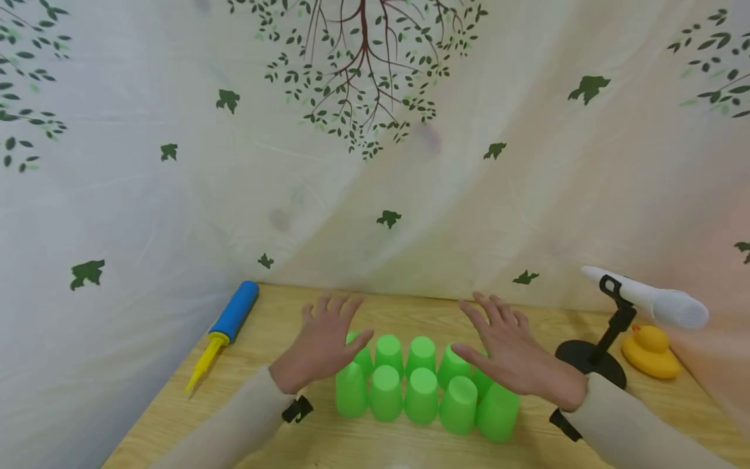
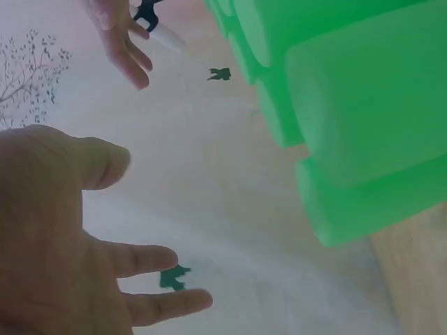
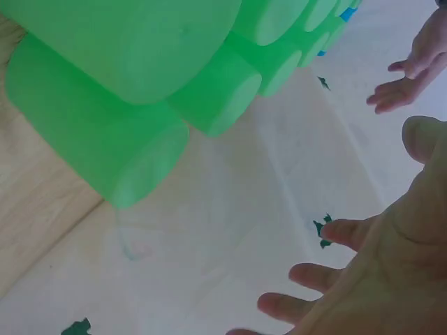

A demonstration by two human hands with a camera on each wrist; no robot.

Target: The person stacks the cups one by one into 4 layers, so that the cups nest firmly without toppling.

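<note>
Several green plastic cups [image 1: 422,396] stand upside down in two rows on the wooden table. Over the left end of the rows is my left hand [image 1: 323,342], fingers spread and holding nothing. My right hand [image 1: 510,352] spreads its fingers in the same way over the right end, partly hiding the cups there. In the left wrist view, the left palm [image 2: 42,230] faces the green cups [image 2: 370,98] with a gap between them. The right wrist view has the right thumb and fingers extended beside the cups [image 3: 98,118], also apart from them.
A blue and yellow hand pump [image 1: 234,312] lies at the table's left edge. On the right, a white microphone [image 1: 656,299] sits on a black stand [image 1: 592,362], with a yellow rubber duck [image 1: 650,353] behind it. A leaf-patterned cloth [image 1: 328,215] hangs along the back edge.
</note>
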